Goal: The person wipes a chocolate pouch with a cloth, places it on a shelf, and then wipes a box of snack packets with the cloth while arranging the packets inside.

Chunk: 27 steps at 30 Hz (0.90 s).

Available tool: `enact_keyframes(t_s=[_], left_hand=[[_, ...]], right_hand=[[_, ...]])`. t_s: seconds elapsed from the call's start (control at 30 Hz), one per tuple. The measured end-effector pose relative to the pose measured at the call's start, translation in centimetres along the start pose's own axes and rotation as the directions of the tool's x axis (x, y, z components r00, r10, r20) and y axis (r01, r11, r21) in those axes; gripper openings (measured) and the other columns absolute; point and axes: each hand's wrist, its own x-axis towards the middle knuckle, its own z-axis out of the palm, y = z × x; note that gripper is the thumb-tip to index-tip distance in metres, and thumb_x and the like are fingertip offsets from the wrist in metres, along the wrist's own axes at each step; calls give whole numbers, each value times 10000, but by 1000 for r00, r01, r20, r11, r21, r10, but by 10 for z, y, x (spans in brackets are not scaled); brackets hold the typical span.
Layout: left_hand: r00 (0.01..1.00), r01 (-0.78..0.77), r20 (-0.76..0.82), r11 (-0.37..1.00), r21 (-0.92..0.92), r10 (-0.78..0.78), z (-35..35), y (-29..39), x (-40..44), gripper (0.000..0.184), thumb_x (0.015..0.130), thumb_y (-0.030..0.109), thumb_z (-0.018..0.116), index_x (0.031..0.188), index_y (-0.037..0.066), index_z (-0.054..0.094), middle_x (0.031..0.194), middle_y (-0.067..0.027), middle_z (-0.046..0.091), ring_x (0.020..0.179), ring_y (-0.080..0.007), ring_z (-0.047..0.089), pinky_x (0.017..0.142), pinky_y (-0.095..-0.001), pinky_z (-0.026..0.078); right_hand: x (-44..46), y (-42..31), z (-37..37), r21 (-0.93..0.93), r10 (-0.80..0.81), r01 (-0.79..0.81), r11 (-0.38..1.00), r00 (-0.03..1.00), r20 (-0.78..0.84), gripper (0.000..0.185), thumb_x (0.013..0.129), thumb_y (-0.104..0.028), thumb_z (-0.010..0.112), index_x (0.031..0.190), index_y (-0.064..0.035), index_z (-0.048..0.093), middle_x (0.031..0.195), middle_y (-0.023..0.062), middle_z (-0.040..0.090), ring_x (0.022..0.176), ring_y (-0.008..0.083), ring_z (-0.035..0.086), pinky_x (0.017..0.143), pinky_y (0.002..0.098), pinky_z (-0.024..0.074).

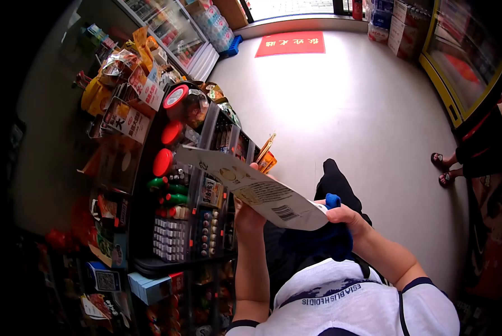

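Pale grey shop floor [385, 112] noted. Flat white printed packet [251, 187], held before the white-shirted torso [374, 302], is gripped by left hand [247, 214] and right hand [343, 216], the latter also clasping dark-blue cloth [318, 242]; lifting judged complete, setting-down not yet done.

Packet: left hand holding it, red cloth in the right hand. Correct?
Colour's wrong: the head view shows the cloth in the right hand is blue. The left hand is holding the packet, as you say.

white glare washes out the floor [301, 103] near the doorway [290, 8]; lower left is dim, curved edges fading black.
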Motion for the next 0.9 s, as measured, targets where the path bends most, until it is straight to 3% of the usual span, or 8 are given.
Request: enact_keyframes(t_s=[0.07,0.23,0.3,0.53,0.63,0.7,0.77,0.9], left_hand=[[996,-41,86,999,20,39,5,0,12,707,878,310,703,1482,153,372,1064,-106,540,915,-205,546,918,-417,495],[968,-55,-249,997,-48,41,19,-3,-1,594,856,99,696,1389,40,442,1297,-154,567,1205,-280,558,983,-435,477],[942,-16,-334,1000,6,17,26,2,1,528,906,121,636,1384,31,434,1275,-139,585,1144,-267,602,934,-421,519],[866,59,-494,997,-59,-80,50,16,-1,454,1023,293,460,1365,-1,410,1235,-161,594,1111,-277,623,877,-434,561],[817,61,-569,995,-79,-95,61,11,-3,498,1032,343,427,1393,2,385,1299,-165,557,1182,-282,579,981,-435,504],[826,91,-552,993,-78,-119,70,6,-3,506,1034,354,413,1398,4,383,1321,-159,543,1211,-276,556,1012,-437,474],[816,103,-572,995,5,-81,86,-2,0,528,1034,377,404,1406,3,382,1340,-154,533,1223,-257,545,1037,-426,448],[809,139,-568,988,-63,-150,69,-8,-11,483,1048,387,357,1337,18,470,1259,-124,590,1131,-225,599,978,-380,499]], right_hand=[[1,3,-6,47,16,-15,999,1000,-11,611,744,-233,784,1249,24,554,1126,127,667,1029,202,654,976,319,495],[-6,3,-6,237,-36,86,968,977,-210,557,809,-276,752,1259,-3,571,1213,154,648,1115,291,629,1012,441,478],[-17,-3,-21,212,-84,120,970,982,-171,465,815,-285,755,1174,-33,599,1133,138,661,1049,294,646,977,461,503],[-33,-31,5,-271,-625,567,778,743,-239,510,873,-268,618,1276,34,535,1181,170,647,1042,307,661,951,424,529],[-17,-25,14,-624,-818,641,446,576,7,441,871,-151,629,1277,4,553,1283,166,583,1158,303,596,1026,417,455],[7,-32,13,-846,-718,476,-239,500,484,454,836,-122,692,1267,-34,578,1375,219,492,1281,342,474,1075,443,371],[30,-22,19,-749,-537,181,-637,593,600,470,789,-135,722,1243,-69,619,1354,184,527,1249,371,486,1045,451,369],[42,9,22,-612,-377,164,-773,658,652,457,792,-224,708,1225,-87,650,1324,134,579,1274,304,488,1024,432,358]])
